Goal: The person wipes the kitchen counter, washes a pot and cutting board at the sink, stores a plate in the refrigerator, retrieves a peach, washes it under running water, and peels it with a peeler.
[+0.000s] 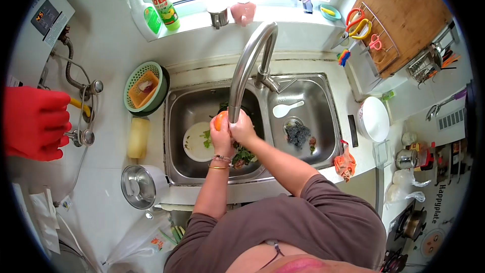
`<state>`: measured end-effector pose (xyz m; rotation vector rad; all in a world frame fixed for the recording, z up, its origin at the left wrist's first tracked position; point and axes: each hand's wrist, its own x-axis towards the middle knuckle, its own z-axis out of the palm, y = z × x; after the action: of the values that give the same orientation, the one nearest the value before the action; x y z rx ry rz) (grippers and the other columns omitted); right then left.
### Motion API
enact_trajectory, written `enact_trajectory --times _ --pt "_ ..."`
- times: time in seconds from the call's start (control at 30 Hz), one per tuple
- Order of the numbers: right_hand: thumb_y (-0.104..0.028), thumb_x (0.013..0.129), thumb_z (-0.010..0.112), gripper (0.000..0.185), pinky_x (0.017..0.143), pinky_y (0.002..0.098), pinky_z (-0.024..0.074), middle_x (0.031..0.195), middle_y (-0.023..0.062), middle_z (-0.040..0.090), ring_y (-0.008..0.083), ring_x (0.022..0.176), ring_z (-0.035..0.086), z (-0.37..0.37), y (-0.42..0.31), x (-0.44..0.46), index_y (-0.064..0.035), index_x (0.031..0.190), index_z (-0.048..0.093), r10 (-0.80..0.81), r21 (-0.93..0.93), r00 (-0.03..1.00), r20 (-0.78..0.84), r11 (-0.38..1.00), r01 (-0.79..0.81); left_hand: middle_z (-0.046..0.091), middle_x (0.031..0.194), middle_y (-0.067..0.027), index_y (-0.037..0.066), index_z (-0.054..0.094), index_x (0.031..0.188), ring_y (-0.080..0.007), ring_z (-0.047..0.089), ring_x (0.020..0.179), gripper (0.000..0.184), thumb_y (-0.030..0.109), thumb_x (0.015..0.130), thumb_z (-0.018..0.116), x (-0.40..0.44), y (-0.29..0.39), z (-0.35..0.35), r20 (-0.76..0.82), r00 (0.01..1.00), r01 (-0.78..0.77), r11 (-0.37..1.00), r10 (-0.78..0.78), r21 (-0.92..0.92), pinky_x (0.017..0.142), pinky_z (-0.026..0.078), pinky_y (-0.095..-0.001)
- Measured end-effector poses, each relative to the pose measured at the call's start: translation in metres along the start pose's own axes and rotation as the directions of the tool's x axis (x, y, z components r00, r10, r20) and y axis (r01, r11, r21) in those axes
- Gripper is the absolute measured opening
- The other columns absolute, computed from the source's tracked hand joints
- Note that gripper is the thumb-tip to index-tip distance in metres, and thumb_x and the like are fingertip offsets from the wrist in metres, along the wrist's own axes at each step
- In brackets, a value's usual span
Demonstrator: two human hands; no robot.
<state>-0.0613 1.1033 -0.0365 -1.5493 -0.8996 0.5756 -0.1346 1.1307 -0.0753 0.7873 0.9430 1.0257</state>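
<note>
Under the steel faucet (247,65), my two hands are close together over the left sink basin (189,106). My left hand (221,139) is closed around a round orange-red tomato (220,120), partly covered by the fingers. My right hand (243,127) presses against the tomato from the other side, its fingers partly hidden by the spout. Below them, a white round board or plate (194,144) lies in the basin with bits of green on it. Leafy greens (244,155) are beside it, partly hidden by my wrists.
The right basin (323,116) holds a white spoon (288,108) and a dark scouring pad (297,135) by the drain. Left of the sink stand a green colander (132,83), a yellowish container (138,139) and a metal pot (139,187). A white bowl (374,119) sits at right.
</note>
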Motion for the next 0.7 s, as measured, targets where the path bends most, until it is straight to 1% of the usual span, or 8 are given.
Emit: enact_trajectory --times 0.13,0.17,0.27,0.3,0.37,0.47,0.6,0.7 --pt "-0.014 0.082 0.062 0.018 0.063 0.0307 0.051 0.084 0.0102 0.065 0.0173 0.071 0.062 -0.03 0.015 0.049 0.0014 0.091 0.065 0.31 0.296 0.647 0.697 0.697 -0.653 0.059 0.096 -0.0098 0.009 0.046 0.116 -0.0218 0.06 0.071 0.031 0.031 0.096 0.039 -0.007 0.029 -0.007 0.431 0.836 0.429 0.894 -0.339 -0.129 0.05 0.051 -0.031" --pt "-0.014 0.082 0.061 0.018 0.064 0.03 0.0508 0.083 0.0096 0.064 0.017 0.072 0.062 -0.028 0.022 0.048 0.0011 0.091 0.065 0.288 0.355 0.728 0.623 0.725 -0.59 0.059 0.095 -0.0099 0.009 0.047 0.115 -0.0221 0.06 0.069 0.032 0.033 0.096 0.037 -0.005 0.029 -0.007 0.535 0.761 0.52 0.838 -0.367 -0.164 0.046 0.05 -0.0309" --pt "-0.019 0.086 0.057 0.021 0.069 0.0252 0.0476 0.08 0.0043 0.064 0.0113 0.074 0.058 0.002 0.045 0.024 0.0011 0.088 0.064 0.147 0.441 0.97 0.192 0.87 -0.219 0.06 0.093 -0.0083 0.008 0.049 0.111 -0.0197 0.061 0.072 0.031 0.033 0.096 0.038 0.0 0.009 0.004 0.298 0.915 0.369 0.863 -0.272 -0.345 0.053 0.05 -0.0291" --pt "-0.019 0.087 0.055 0.024 0.075 0.0297 0.0481 0.086 0.0087 0.064 0.0185 0.081 0.061 0.004 0.045 0.013 0.0019 0.095 0.062 0.206 0.347 0.975 0.081 0.911 -0.221 0.06 0.093 -0.0081 0.008 0.049 0.111 -0.0192 0.061 0.073 0.03 0.032 0.095 0.04 0.004 -0.003 0.005 0.212 0.946 0.313 0.859 -0.245 -0.406 0.054 0.05 -0.0292" --pt "-0.019 0.088 0.054 0.027 0.083 0.0355 0.0468 0.097 0.0151 0.062 0.029 0.092 0.06 0.007 0.023 -0.012 0.0021 0.103 0.059 -0.221 -0.217 0.946 -0.238 0.961 0.17 0.059 0.093 -0.0062 0.007 0.048 0.112 -0.0169 0.059 0.083 0.026 0.027 0.094 0.047 0.025 -0.047 -0.007 0.119 0.992 0.086 0.935 -0.048 -0.343 0.071 0.051 -0.0312" --pt "-0.019 0.088 0.053 0.03 0.089 0.0391 0.0437 0.106 0.0196 0.059 0.0377 0.101 0.055 0.003 0.037 -0.016 0.0026 0.108 0.057 -0.07 -0.072 0.963 -0.262 0.996 0.052 0.058 0.096 -0.0076 0.007 0.045 0.115 -0.0172 0.059 0.086 0.031 0.024 0.091 0.054 -0.008 -0.019 0.018 -0.151 0.988 0.027 0.998 -0.019 0.052 0.075 0.052 -0.035" --pt "-0.012 0.081 0.064 0.029 0.073 0.0304 0.0513 0.094 0.0106 0.064 0.0185 0.083 0.062 -0.035 0.048 0.025 0.0018 0.107 0.06 0.412 0.427 0.762 0.499 0.648 -0.63 0.054 0.11 -0.0126 0.008 0.042 0.121 -0.0257 0.06 0.094 0.041 0.031 0.089 0.055 -0.025 0.012 0.006 0.209 0.93 0.262 0.944 -0.302 0.201 0.075 0.055 -0.0435" --pt "-0.015 0.079 0.066 0.026 0.072 0.0293 0.0505 0.089 0.0084 0.064 0.0164 0.08 0.061 -0.052 0.048 0.037 0.0025 0.099 0.063 0.336 0.174 0.612 0.716 0.763 -0.623 0.055 0.112 -0.0128 0.01 0.04 0.126 -0.0287 0.06 0.097 0.049 0.039 0.089 0.053 -0.026 0.031 -0.006 0.487 0.683 0.569 0.815 -0.545 0.114 0.079 0.053 -0.0459"
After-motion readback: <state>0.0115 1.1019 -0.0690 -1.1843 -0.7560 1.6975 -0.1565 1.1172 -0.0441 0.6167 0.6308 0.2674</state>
